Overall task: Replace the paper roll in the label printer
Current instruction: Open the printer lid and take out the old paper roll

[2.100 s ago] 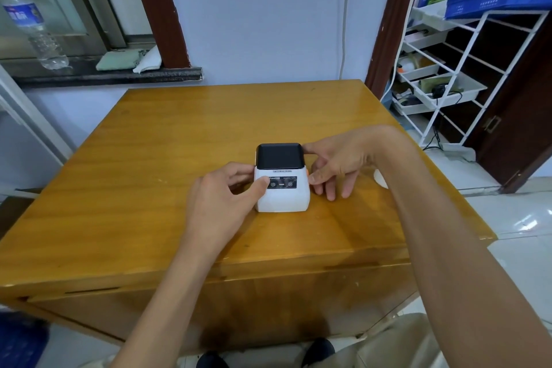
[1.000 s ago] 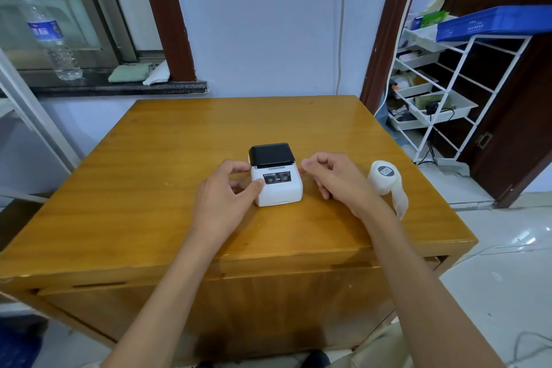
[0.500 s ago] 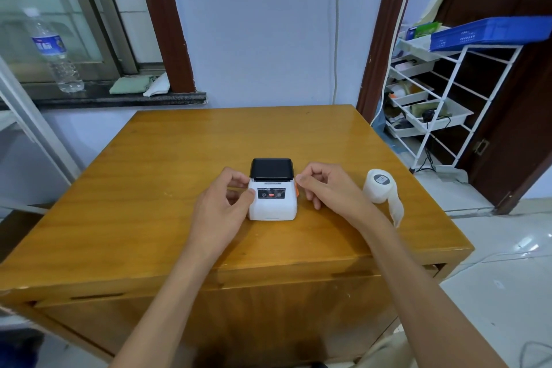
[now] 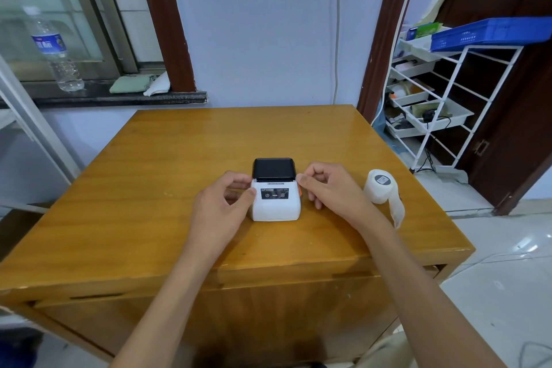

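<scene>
Bright, even daylight from the window (image 4: 59,9) at upper left. Soft glare across the tabletop (image 4: 239,134); faint shadows. Wide-angle bending at frame edges, lower edge blurred.

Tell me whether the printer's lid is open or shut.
Shut: the black lid sits flat on the white printer, no gap showing.

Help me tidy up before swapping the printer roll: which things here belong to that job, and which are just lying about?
For the job:
label printer, held at its sides by the left hand and right hand
paper roll on the table

Lying about:
water bottle and folded cloth on the sill
blue tray on the white rack
</scene>
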